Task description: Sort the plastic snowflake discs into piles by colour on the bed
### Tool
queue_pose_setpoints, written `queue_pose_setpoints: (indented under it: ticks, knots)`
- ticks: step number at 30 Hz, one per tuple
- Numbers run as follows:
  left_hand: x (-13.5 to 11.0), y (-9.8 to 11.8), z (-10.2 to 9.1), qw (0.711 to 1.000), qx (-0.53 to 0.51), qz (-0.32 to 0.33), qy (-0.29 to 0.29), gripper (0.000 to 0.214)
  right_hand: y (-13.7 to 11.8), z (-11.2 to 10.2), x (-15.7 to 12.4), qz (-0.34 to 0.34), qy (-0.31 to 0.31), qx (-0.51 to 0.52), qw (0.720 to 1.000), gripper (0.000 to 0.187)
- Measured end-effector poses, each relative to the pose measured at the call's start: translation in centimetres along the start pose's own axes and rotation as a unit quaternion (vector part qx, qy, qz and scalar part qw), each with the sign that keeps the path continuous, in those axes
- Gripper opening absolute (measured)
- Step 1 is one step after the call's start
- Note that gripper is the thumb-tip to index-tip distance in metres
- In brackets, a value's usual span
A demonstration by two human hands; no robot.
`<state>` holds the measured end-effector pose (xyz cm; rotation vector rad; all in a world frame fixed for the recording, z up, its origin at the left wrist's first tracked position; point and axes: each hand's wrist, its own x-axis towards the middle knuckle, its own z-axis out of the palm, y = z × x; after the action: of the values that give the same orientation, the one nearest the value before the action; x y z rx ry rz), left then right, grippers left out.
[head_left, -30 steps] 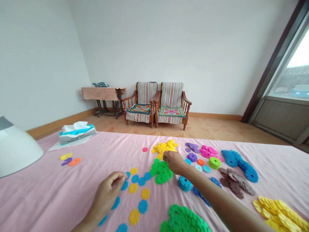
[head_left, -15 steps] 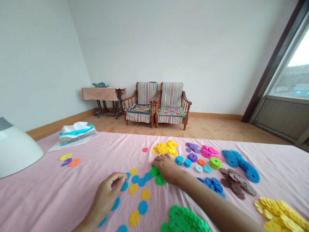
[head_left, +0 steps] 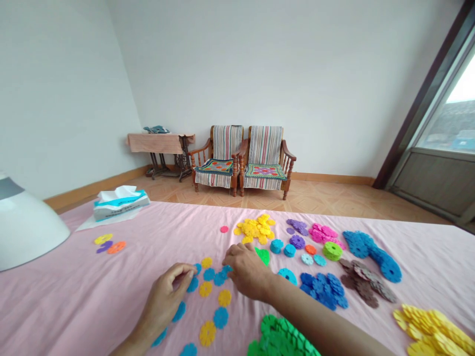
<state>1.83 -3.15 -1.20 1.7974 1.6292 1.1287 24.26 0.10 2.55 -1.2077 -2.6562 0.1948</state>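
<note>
Head view: our left hand is beside the blue-and-yellow disc layout on the pink cloth, its grip closed, thumb and forefinger meeting by a blue disc; whether they hold it, unclear. Our right hand curls down at the blue discs; we cannot tell its grip. Green discs lie just beside it. We judge the step to be placing discs; the next move calls for light fingertips, neighbours undisturbed.
</note>
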Motion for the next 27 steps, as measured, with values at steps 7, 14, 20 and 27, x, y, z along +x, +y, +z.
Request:
queue_pose_setpoints:
  ticks: [7, 14, 20, 27]
  knots:
    - [0.0, 0.0, 0.0, 1.000, -0.001, 0.004, -0.002, 0.033, -0.4, 0.4, 0.0, 0.017, 0.006, 0.018, 1.000, 0.020]
    - [0.0, -0.3, 0.0, 1.000, 0.012, 0.002, -0.011, 0.034, -0.1, -0.2, 0.0, 0.050, 0.026, 0.101, 0.993, 0.016]
    - [0.0, -0.2, 0.1, 1.000, 0.010, 0.003, -0.013, 0.034, 0.2, 0.2, -0.2, 0.088, 0.030, 0.178, 0.980, 0.019]
    - [0.0, -0.2, 0.0, 1.000, 0.002, 0.013, -0.002, 0.032, -1.0, 0.7, -0.4, 0.080, 0.013, 0.234, 0.969, 0.025]
